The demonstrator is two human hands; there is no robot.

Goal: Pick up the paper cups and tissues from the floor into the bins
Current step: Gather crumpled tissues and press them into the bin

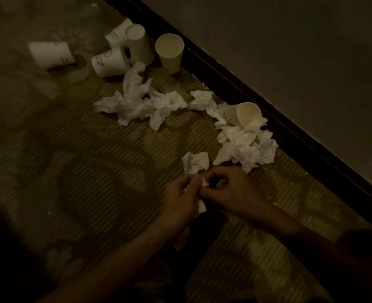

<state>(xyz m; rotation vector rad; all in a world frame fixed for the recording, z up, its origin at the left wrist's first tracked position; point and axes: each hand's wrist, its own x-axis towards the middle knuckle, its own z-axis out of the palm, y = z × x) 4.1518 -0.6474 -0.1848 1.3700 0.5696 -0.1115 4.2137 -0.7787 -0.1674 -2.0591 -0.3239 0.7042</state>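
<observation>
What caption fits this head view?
Left hand and right hand pinch a tissue over carpet littered with paper cups and tissues.

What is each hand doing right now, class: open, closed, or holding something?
Left hand: closed round a crumpled tissue.
Right hand: fingers curled, apparently pinching the same tissue; the dim light makes this less certain.

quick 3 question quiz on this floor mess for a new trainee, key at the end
1. How many paper cups lie or stand on the carpet?
2. True or false: a bin is in view.
3. What do the left hand and right hand hold between them? A) a cup B) a tissue C) nothing

Key: 1) six 2) false 3) B
</observation>
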